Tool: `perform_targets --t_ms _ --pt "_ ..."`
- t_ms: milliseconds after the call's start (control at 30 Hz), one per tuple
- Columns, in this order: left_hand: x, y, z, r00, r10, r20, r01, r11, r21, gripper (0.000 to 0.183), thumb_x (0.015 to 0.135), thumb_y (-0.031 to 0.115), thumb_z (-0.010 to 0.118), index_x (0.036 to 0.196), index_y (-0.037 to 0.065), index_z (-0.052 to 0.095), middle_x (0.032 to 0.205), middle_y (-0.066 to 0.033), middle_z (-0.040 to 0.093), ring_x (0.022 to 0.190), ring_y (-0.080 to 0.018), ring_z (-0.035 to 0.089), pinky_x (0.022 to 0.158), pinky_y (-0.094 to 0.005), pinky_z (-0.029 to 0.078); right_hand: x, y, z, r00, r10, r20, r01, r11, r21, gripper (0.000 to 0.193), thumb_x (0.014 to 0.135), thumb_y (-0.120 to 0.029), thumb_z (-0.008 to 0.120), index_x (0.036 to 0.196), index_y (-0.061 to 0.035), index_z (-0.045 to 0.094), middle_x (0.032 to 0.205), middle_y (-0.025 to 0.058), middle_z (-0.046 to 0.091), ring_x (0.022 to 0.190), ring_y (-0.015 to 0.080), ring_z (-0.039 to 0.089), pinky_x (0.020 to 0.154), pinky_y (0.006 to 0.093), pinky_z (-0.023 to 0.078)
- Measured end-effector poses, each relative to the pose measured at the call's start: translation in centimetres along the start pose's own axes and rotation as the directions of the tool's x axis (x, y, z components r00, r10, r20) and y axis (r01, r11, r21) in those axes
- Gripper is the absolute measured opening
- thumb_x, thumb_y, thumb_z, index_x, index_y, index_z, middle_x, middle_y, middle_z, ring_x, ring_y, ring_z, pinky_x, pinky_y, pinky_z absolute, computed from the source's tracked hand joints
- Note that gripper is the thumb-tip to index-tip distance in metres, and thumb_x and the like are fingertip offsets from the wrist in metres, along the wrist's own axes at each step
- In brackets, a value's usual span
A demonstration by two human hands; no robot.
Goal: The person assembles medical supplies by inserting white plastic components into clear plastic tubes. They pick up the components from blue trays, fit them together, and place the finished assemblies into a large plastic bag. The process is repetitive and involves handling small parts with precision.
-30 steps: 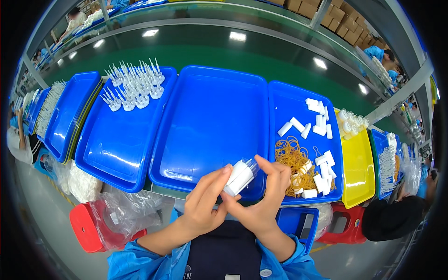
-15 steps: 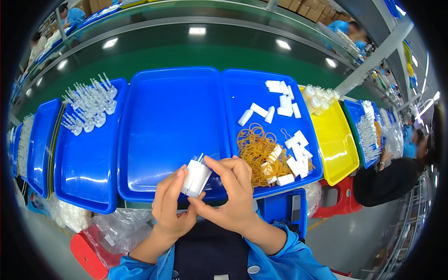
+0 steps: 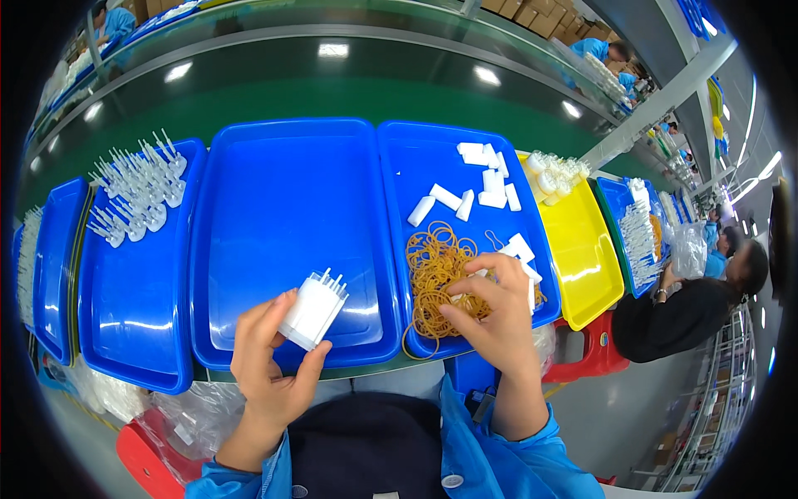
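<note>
My left hand (image 3: 264, 358) grips a white block with clear plastic pieces around it (image 3: 312, 314), thumb on the lower edge, fingers on the upper left. Several thin stems stick out at its upper right end. This bundle is tilted above the near edge of the middle blue tray (image 3: 283, 191). Over the right blue tray (image 3: 391, 166), my right hand (image 3: 509, 320) reaches into a pile of tan rubber bands (image 3: 436, 258), with thumb and forefinger apart. Its other fingers are partly hidden. White rectangular blocks (image 3: 446, 196) lie scattered behind and beside the bands.
Clear stemmed plastic parts (image 3: 141, 187) fill the back of the left blue tray (image 3: 137, 308). A yellow tray (image 3: 586, 266) with pale cylindrical parts (image 3: 555, 175) stands to the right. Beyond the trays runs a green belt (image 3: 332, 91). A person in black (image 3: 682, 320) sits at the right.
My right hand has let go of the bundle and moved right to the rubber bands. My left hand has shifted left, still holding the bundle. The view has moved slightly.
</note>
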State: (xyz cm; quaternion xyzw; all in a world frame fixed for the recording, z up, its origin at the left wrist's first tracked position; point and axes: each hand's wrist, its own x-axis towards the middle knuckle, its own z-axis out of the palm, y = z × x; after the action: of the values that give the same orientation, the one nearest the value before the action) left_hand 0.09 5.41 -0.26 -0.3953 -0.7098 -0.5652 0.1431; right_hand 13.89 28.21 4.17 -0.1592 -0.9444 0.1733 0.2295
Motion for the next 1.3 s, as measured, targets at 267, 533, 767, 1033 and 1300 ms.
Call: perform_targets --t_ms 267,533,767,1033,1300 --pt "-0.2 0.3 -0.4 0.994 -0.110 0.025 0.113 0.982 -0.151 0.057 0.071 -0.005 0.076 0.124 -0.007 0.054 0.115 -0.0219 0.057 0.104 -0.0279 0.063 0.077 -0.0307 0.060 0.4 1.6 0.9 0.935 0.204 -0.291 -0.116 0.949 0.292 0.004 0.076 -0.006 0.074 0.080 -0.0046 0.071 0.090 0.0062 0.068 0.087 0.0214 0.064 0.081 0.0331 0.045" --pt "-0.1 1.9 -1.2 0.937 -0.324 0.130 0.349 0.856 -0.381 0.048 0.079 -0.002 0.068 0.124 -0.006 0.053 0.120 -0.0175 0.052 0.111 -0.0232 0.056 0.092 -0.0327 0.049 -0.6 2.3 -0.2 0.868 0.491 0.070 -0.072 -0.014 0.997 0.005 0.087 -0.002 0.063 0.090 -0.0008 0.060 0.094 0.0125 0.067 0.086 0.0193 0.065 0.080 0.0280 0.049" --pt "-0.2 2.3 -1.0 0.901 -0.339 0.270 0.428 0.609 -0.668 0.041 0.083 -0.007 0.064 0.123 -0.007 0.054 0.128 -0.0199 0.050 0.120 -0.0268 0.054 0.097 -0.0360 0.049 -0.3 -0.6 -0.7 0.914 0.393 0.097 -0.120 0.033 0.992 0.037 0.091 0.002 0.050 0.128 0.0028 0.056 0.123 0.0218 0.061 0.086 0.0211 0.066 0.070 0.0255 0.052" --pt "-0.6 2.6 -0.3 0.881 -0.279 0.382 0.473 0.522 -0.710 0.041 0.085 -0.010 0.060 0.125 -0.008 0.051 0.128 -0.0199 0.049 0.121 -0.0271 0.053 0.100 -0.0383 0.047 2.1 -7.2 0.7 0.944 -0.276 0.181 0.172 0.879 0.445 0.060 0.071 -0.020 0.081 0.125 -0.0068 0.058 0.117 0.0105 0.062 0.083 0.0169 0.067 0.077 0.0300 0.048" --pt "-2.1 0.4 -0.9 0.719 -0.224 0.657 0.423 -0.609 -0.671 0.047 0.089 0.017 0.061 0.129 -0.003 0.049 0.129 -0.0270 0.049 0.116 -0.0387 0.055 0.089 -0.0400 0.053 1.6 -4.2 1.0 0.749 -0.476 0.462 0.176 0.814 0.554 0.010 0.081 -0.016 0.071 0.089 -0.0104 0.066 0.083 -0.0006 0.064 0.073 0.0150 0.062 0.100 0.0407 0.029"
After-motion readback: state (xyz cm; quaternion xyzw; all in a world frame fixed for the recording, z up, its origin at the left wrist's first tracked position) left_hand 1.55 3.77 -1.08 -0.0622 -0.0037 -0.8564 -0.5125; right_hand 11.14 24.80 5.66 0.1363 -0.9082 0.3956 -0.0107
